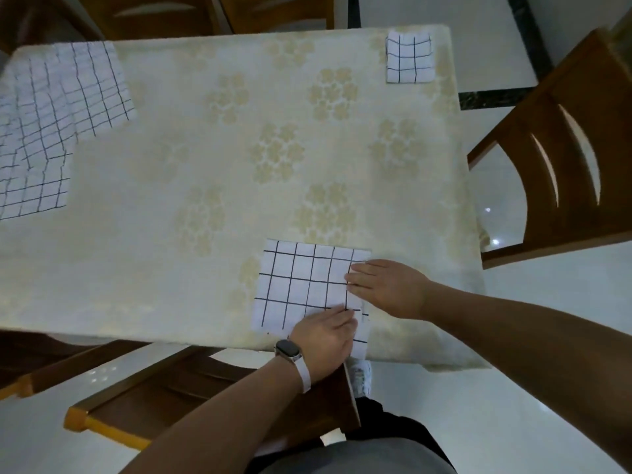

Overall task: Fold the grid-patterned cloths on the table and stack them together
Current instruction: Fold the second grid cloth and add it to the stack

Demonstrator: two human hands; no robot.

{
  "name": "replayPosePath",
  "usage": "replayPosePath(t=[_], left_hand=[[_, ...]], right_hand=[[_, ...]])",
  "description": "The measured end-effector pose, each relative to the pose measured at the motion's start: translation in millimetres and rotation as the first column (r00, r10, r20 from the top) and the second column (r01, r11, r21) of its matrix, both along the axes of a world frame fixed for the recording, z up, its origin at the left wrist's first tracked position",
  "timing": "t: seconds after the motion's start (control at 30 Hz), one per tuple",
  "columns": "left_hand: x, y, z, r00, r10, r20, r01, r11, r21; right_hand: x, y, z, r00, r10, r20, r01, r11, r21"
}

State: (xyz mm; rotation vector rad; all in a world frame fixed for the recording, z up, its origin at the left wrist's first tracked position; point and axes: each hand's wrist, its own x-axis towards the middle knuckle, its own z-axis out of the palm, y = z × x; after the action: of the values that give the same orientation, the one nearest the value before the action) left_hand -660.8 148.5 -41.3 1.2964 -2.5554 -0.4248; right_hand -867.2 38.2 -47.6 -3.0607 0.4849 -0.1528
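Spread cloths (61, 107): at the far-left end of the worktop. Thin white fabric with fine dark grid lines, lying open and rumpled. The layers overlap, so the grid bends and kinks. How many lie there cannot be told.

Worktop (164, 268): rectangular with rounded corners, under a smooth cream cover printed with pale tan flower clusters.

Near chair (191, 388): brown wood with a paler edge and a slatted back, standing at the worktop's near edge.

Watch (289, 350): on the left wrist. It has a dark rounded-rectangle face and a white strap.

Left grip (325, 340): palm down on the lower right part of the near cloth. The fingers are stretched out and close together, lying flat on the fabric rather than pinching it.

Near cloth (297, 285): at the near edge of the worktop, right of centre. The same white grid fabric, folded into a flat, roughly square shape with crisp edges. 1 under-layer shows past its lower right corner, down to the worktop's edge.

Right grip (386, 287): palm down, fingers straight and together, their tips resting on the near cloth's right edge.

Folded cloth (408, 58): in the far-right corner, well apart from the near cloth. A small, neat square of the same grid fabric.

Right chair (554, 172): dark brown wood with curved slots in its back, beside the worktop's right edge.

Floor (513, 336): glossy white tile.
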Motion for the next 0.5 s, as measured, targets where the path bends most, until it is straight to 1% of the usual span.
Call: replayPosePath(t=[0.13, 0.23, 0.37, 0.5], left_hand=[[-4.3, 1.4, -3.3, 0.996, -0.077, 0.039, 0.078, 0.997, -0.029], [-2.2, 3.5, -6.4, 0.992, -0.105, 0.074, 0.107, 0.994, -0.028], [6.2, 9.6, -24.9, 0.984, -0.174, 0.026, 0.173, 0.983, 0.056], [6.9, 6.2, -19.1, 0.97, -0.243, -0.018, 0.244, 0.969, 0.037]], right_hand=[[-6.7, 6.0, -3.3, 0.997, -0.044, -0.06, 0.047, 0.998, 0.052], [-9.6, 12.5, -1.6, 0.992, -0.055, -0.112, 0.062, 0.996, 0.062], [-12.7, 21.2, 2.5, 0.985, -0.081, -0.155, 0.096, 0.991, 0.089], [-13.4, 29.6, 2.6, 0.968, -0.11, -0.223, 0.14, 0.983, 0.119]])
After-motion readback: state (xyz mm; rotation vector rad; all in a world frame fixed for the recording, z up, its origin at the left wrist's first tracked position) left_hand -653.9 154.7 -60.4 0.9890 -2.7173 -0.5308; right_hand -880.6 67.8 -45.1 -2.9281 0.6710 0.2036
